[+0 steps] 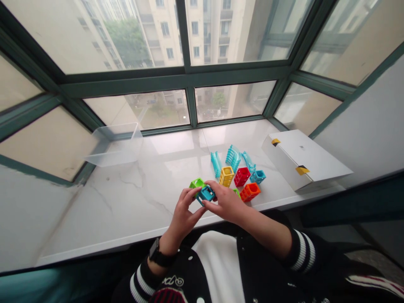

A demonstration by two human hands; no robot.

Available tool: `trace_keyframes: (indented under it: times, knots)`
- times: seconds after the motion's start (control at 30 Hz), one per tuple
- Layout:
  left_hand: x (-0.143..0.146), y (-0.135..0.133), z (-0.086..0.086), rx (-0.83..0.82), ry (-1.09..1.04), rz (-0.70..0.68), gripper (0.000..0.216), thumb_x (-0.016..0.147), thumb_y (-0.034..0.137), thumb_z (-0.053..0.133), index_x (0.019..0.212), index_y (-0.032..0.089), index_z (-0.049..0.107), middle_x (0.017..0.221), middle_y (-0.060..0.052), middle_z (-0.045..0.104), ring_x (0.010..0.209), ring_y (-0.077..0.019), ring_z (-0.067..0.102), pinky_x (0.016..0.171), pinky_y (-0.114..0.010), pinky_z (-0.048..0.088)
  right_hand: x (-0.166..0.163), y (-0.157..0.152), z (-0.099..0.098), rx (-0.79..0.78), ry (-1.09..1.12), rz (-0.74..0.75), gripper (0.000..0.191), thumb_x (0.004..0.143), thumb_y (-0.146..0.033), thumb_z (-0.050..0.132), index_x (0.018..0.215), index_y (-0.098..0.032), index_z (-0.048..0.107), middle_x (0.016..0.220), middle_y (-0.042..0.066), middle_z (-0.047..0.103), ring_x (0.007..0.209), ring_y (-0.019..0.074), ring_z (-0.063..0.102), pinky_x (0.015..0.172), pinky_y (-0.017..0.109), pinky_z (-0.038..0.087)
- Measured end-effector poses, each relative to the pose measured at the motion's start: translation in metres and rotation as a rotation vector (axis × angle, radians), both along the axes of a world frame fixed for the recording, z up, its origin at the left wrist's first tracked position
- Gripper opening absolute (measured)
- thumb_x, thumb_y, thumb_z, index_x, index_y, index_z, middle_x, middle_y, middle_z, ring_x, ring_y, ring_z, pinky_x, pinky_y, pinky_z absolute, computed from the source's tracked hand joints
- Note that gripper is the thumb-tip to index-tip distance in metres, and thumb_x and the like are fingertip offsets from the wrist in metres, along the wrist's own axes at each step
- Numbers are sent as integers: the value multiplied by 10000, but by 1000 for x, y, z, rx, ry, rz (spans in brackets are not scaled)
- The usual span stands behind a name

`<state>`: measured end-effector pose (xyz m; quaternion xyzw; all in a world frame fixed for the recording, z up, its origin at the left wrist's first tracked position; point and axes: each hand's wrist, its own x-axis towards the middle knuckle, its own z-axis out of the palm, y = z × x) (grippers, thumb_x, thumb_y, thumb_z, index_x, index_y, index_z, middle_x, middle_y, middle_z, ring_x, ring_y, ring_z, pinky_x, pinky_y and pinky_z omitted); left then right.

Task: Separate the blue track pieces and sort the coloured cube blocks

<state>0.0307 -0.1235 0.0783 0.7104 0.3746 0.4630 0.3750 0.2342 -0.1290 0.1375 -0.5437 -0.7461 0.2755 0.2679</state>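
Between my two hands is a blue open-frame block, tilted so that its hollow end faces up. My left hand grips its left side with thumb and fingers. From the other side, my right hand pinches the same block. A lime green block sits directly behind it; whether the two are joined I cannot tell. Just past my right hand stand a yellow block, a red block and an orange block. Another green piece is mostly hidden by my right hand.
Clear blue track pieces, some curved, lie behind the blocks, with a small blue block to their right. A white box with yellow-black tape stands at right. A transparent bin is at back left. Windows border the marbled sill.
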Motion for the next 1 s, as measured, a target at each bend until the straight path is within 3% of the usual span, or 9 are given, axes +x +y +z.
trace_keyframes:
  times: [0.13,0.27,0.43,0.6,0.83,1.0]
  knots:
    - [-4,3,-4,-53,-24,-34,550,915,335,799,1425,309,594,1316,-90,595,1255,-266,647,1108,-486,579,5,0,4,-23,-9,9,540,914,-336,705,1418,-220,549,1133,82,740,890,215,701,796,315,517]
    - [-14,12,-18,-142,-75,19,495,981,385,708,1442,282,557,1386,-110,578,1269,-262,660,1124,-483,566,15,1,7,-82,63,-8,556,899,-317,716,1424,-232,556,1067,68,732,836,200,678,793,333,532]
    - [-24,20,-46,-143,306,118,404,1006,417,638,1385,278,638,1247,-93,620,1184,-261,683,1067,-497,588,35,7,0,-146,478,2,541,944,-401,707,1450,-274,562,1170,62,656,855,164,671,817,346,600]
    - [-17,20,-71,-72,543,62,365,995,340,621,1347,254,670,1214,-104,648,1156,-279,692,1054,-508,576,45,12,-4,-220,878,78,524,962,-509,710,1421,-286,591,1123,44,628,917,171,681,805,343,655]
    - [-9,21,-86,-28,707,12,329,983,279,617,1298,241,704,1172,-110,641,1051,-262,702,976,-461,606,48,9,-4,-202,947,43,505,960,-497,740,1413,-313,613,1125,41,638,979,185,683,878,375,658]
    - [-10,19,-88,-5,752,21,402,983,293,614,1376,230,665,1229,-120,605,1042,-250,703,988,-452,613,46,8,-9,-195,954,42,552,933,-499,776,1423,-316,600,1148,51,653,1024,206,681,914,396,646]
